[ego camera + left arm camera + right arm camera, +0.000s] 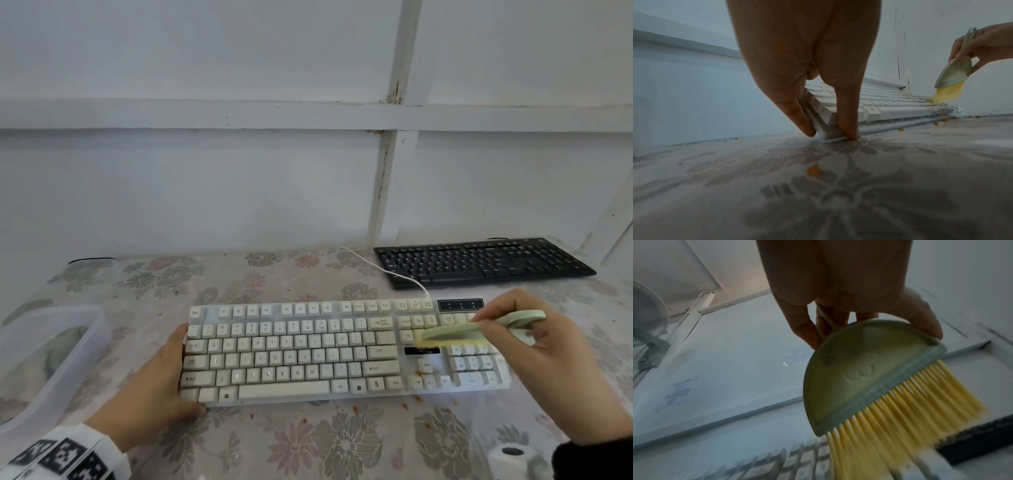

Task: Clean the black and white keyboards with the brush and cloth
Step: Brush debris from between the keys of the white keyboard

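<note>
The white keyboard lies across the middle of the floral table. My left hand braces its left end, with straight fingers on either side of the front-left corner. My right hand grips a pale green brush by its handle. The yellow bristles touch the keys between the main block and the number pad. The black keyboard sits behind, at the far right by the wall. Orange crumbs lie near the arrow keys.
A clear plastic tub stands at the left with something pale green inside, too blurred to name. The white cable runs back from the keyboard. More crumbs dot the cloth in front. A small white object sits at the near right edge.
</note>
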